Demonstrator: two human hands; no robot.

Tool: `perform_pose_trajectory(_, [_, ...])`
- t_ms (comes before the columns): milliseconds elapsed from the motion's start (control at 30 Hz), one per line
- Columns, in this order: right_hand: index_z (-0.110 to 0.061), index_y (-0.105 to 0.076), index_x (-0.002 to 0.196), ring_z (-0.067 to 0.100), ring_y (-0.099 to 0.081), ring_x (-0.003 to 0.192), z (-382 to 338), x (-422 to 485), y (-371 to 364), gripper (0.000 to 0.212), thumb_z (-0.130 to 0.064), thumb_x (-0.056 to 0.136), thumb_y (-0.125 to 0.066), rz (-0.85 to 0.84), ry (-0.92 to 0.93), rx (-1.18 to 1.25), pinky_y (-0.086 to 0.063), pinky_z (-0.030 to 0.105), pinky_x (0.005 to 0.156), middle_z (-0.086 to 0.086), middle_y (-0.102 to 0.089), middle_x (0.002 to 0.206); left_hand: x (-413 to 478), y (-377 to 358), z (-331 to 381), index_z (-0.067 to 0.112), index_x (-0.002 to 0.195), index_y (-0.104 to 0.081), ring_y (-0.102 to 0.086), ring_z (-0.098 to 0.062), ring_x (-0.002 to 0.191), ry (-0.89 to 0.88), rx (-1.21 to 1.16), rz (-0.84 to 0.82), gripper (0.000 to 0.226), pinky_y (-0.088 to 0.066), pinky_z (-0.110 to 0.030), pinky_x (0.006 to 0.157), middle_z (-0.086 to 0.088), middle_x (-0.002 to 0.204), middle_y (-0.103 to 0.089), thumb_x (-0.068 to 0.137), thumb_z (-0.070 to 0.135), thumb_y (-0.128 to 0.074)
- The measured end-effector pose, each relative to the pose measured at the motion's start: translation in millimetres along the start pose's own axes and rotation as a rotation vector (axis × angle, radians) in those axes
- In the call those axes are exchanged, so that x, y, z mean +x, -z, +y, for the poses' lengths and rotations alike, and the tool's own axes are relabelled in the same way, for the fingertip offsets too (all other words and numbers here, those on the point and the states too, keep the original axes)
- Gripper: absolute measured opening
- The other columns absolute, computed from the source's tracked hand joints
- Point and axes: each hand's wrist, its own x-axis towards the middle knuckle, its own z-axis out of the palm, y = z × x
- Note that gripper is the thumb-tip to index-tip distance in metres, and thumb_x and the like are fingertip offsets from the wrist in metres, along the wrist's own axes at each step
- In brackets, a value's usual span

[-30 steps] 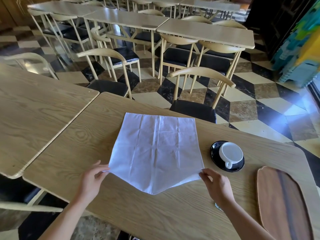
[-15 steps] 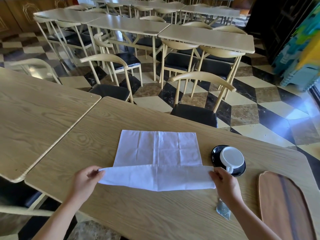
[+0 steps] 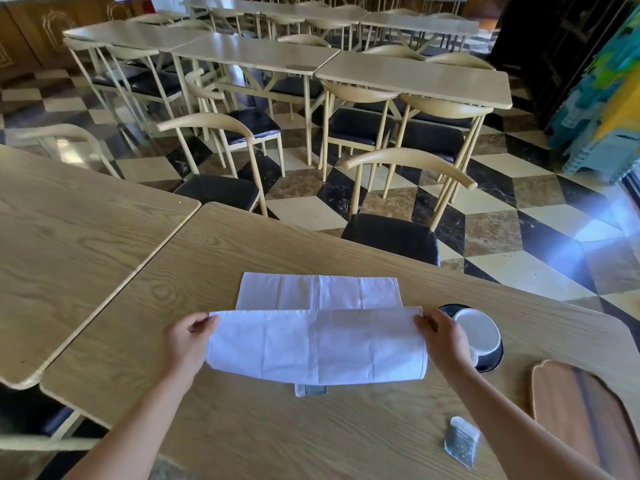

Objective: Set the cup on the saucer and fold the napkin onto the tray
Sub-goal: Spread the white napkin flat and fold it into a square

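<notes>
A white cloth napkin [image 3: 317, 344] lies on the wooden table, its near half lifted and curled over toward the far edge. My left hand [image 3: 187, 341] pinches the napkin's left corner and my right hand [image 3: 441, 339] pinches its right corner. Just right of my right hand a white cup [image 3: 479, 332] stands on a black saucer [image 3: 493, 358], partly hidden by the hand. A wooden tray [image 3: 585, 417] lies at the table's right end, cut off by the frame.
Two small packets lie on the table: one [image 3: 462, 441] near the front right, one [image 3: 310, 389] peeking out under the napkin. A second table [image 3: 69, 237] abuts on the left. A chair [image 3: 398, 233] stands behind the table's far edge.
Both hands have carried the napkin's near edge up and away from me, so the fold now covers more of the far half. The cup and saucer stay in place.
</notes>
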Motion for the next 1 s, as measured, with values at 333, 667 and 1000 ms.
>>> perform_pose_trajectory(333, [-0.022,-0.057,0.071,0.022,-0.051,0.061,-15.1,64.0,-13.0,0.022,-0.023,0.092,-0.062,-0.032,0.008,-0.070,-0.036,0.025,0.053,-0.004,-0.058,0.060,66.5,-48.1,-3.9,-0.006,0.101,-0.068,-0.058,-0.015,0.074,-0.007,0.037,-0.012,0.018,-0.043,0.000,0.059,-0.008,0.088,-0.065,0.084,0.000,-0.070])
perform_pose_trajectory(667, [-0.010,-0.065,0.083,0.029,-0.053,0.071,-18.4,127.5,-51.5,0.017,-0.024,0.093,-0.062,-0.075,-0.080,-0.154,-0.037,0.032,0.062,0.008,-0.063,0.073,134.9,-98.8,-20.2,-0.009,0.104,-0.065,-0.056,0.010,0.055,0.055,0.047,-0.036,0.021,-0.043,-0.001,0.058,-0.012,0.095,-0.062,0.084,-0.004,-0.068])
perform_pose_trajectory(1000, [-0.019,-0.060,0.073,0.030,-0.055,0.068,-4.2,152.7,-70.9,0.021,-0.026,0.092,-0.062,-0.103,-0.164,-0.249,-0.040,0.031,0.061,0.004,-0.061,0.069,164.2,-117.0,-66.4,-0.009,0.094,-0.068,-0.055,-0.007,0.061,0.110,0.187,-0.053,0.018,-0.044,-0.036,0.072,-0.011,0.084,-0.066,0.082,0.003,-0.073])
